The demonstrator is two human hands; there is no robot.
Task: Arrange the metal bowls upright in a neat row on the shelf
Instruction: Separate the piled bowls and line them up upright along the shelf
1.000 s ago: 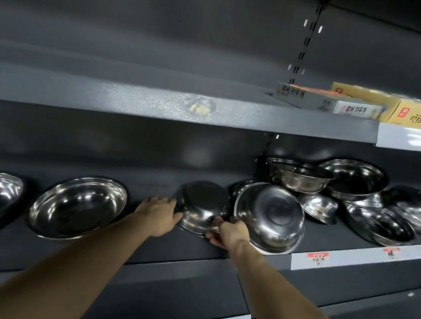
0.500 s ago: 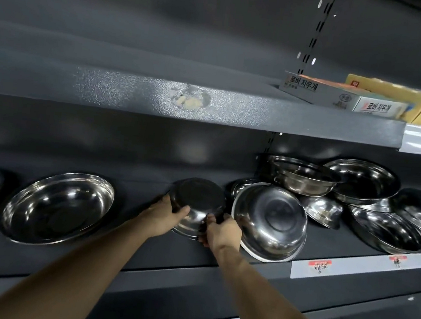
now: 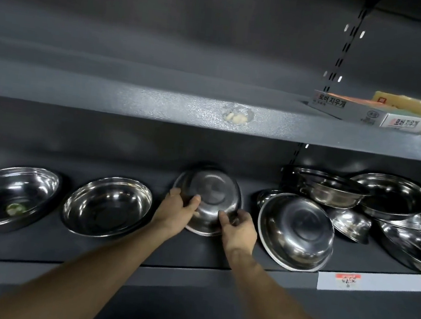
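A metal bowl (image 3: pixel 209 193) is tilted on edge at the middle of the dark shelf (image 3: pixel 192 264), its underside facing me. My left hand (image 3: pixel 179 208) grips its left rim and my right hand (image 3: pixel 238 228) grips its lower right rim. Two bowls stand upright to the left, one (image 3: pixel 108 205) beside my left hand and one (image 3: pixel 8 196) at the far left. Right of my hands a large bowl (image 3: pixel 297 232) leans with its base toward me. Behind it lies a jumbled pile of bowls (image 3: pixel 372 201).
The upper shelf (image 3: pixel 209 112) overhangs the bowls, carrying a grey box (image 3: pixel 354 110) and a yellow box (image 3: pixel 419 109) at the right. Price tags (image 3: pixel 348 278) sit on the shelf's front edge. A slotted upright (image 3: pixel 345 51) runs up the back wall.
Both hands have lifted the middle bowl up and left, away from the leaning large bowl, and tipped it further on edge. The view has shifted so more of the left bowls shows.
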